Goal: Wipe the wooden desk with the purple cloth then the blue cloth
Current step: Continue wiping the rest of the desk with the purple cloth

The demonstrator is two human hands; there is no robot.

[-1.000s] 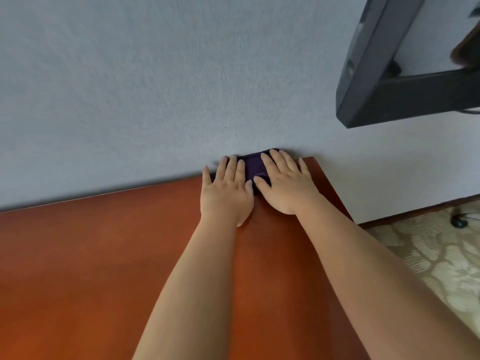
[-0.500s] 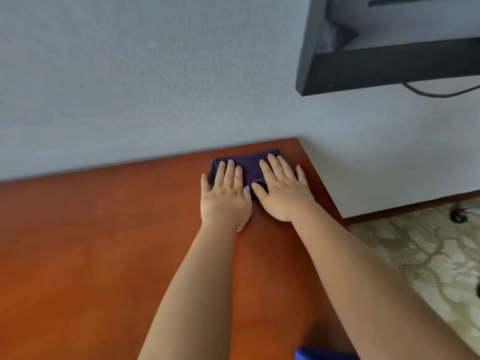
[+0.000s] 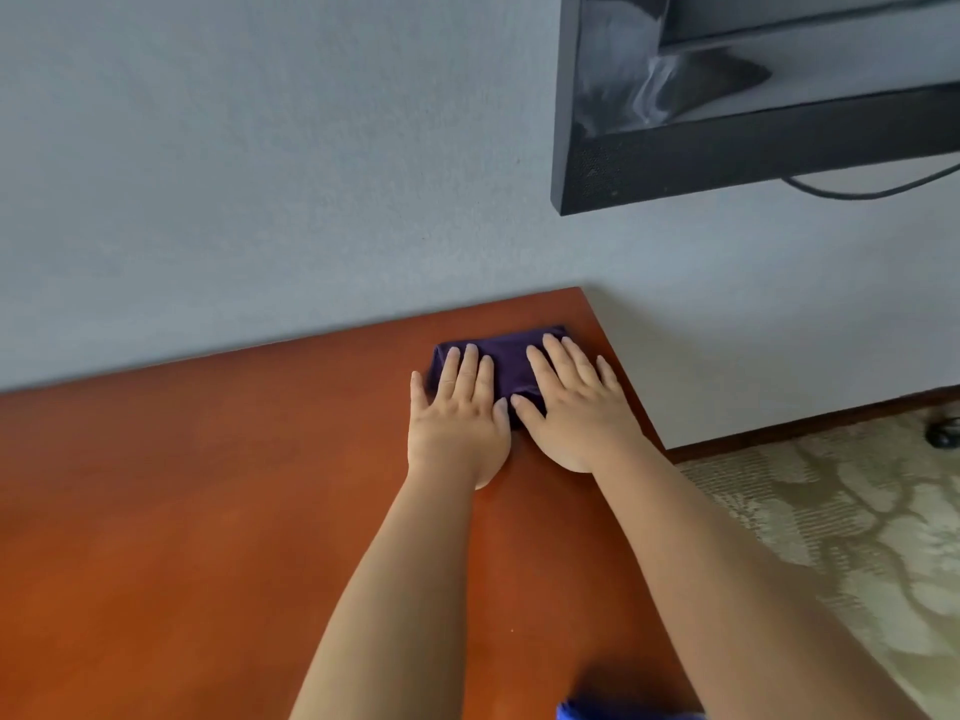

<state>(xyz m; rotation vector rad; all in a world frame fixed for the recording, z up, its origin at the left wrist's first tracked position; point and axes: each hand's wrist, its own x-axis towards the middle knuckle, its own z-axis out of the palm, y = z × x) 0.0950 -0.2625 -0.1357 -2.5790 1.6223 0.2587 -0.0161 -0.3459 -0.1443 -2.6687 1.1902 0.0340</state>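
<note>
While the left hand point(image 3: 457, 426) and right hand point(image 3: 576, 413) are pressing flat with straight, slightly spread fingers point(image 3: 470, 368), the purple cloth point(image 3: 501, 363) is lying under them near the wooden worktop's point(image 3: 208, 511) far right corner. A blue cloth point(image 3: 613, 711) is peeking in at the bottom edge.

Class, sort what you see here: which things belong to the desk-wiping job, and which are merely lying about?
Part of the job: purple cloth, wooden desk, blue cloth, left hand, right hand.

Just there: wall-mounted screen, its cable, patterned carpet.

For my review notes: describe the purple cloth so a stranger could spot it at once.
Find the wooden desk and follow it to its far right corner by the wall. The purple cloth lies there under both flat hands, dark violet, unlike the bright blue cloth at the near edge.
</note>
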